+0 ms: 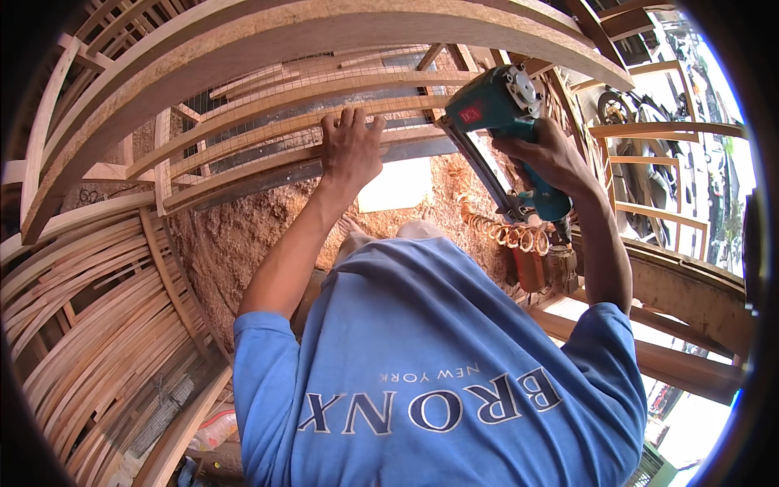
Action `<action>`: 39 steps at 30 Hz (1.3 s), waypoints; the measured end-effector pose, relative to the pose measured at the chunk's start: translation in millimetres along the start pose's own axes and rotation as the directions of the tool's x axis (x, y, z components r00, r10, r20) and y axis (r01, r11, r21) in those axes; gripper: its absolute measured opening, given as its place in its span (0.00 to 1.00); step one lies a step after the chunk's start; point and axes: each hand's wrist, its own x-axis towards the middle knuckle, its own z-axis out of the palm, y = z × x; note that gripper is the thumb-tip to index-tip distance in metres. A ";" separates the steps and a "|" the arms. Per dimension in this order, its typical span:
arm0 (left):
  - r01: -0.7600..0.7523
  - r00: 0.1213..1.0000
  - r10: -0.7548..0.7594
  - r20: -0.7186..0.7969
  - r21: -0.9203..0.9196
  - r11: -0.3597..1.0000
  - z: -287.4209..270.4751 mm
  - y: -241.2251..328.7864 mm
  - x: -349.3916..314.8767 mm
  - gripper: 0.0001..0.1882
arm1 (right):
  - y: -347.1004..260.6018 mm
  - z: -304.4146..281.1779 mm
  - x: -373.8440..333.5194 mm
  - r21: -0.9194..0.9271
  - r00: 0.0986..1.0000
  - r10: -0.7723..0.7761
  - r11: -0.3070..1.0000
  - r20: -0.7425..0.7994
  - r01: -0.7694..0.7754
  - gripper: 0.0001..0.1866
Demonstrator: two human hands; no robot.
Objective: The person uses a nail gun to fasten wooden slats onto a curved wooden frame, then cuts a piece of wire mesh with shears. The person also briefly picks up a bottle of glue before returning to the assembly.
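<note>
My right hand (556,158) is wrapped round the handle of a teal pneumatic nail gun (485,99). The gun's nose touches or nearly touches a slat of a wooden frame, and its long dark magazine slants down toward me. A coiled, light-coloured air hose (507,234) hangs by the base of the handle. To the left of the gun, my left hand (353,146) lies over a wooden slat (280,123) of the frame, fingers bent over its far side. Wire mesh (235,150) runs along the slats. The thumb is partly hidden.
A broad curved beam (341,31) arches across the far side. Many thin wooden strips (97,325) are stacked at left. Sawdust (235,252) covers the floor, with a pale board (395,185) on it. A reddish cylinder (530,268) stands low at right, near wooden beams (682,284).
</note>
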 end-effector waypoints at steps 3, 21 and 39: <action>-0.019 1.000 0.019 -0.018 -0.023 1.000 -13.7 5.0 2.1 0.27 | 24.6 16.7 -16.1 0.034 0.982 -0.149 0.987 -0.119 0.154 0.16; -0.470 0.724 0.675 0.142 -0.614 0.634 4.9 272.5 58.5 0.58 | 221.6 85.1 -116.7 0.574 0.502 0.582 -0.072 -0.640 0.816 0.08; -0.441 0.480 0.799 0.361 -0.688 0.576 88.1 472.0 89.0 0.22 | 452.9 64.5 -245.9 0.268 0.145 0.943 -0.063 -0.300 0.961 0.19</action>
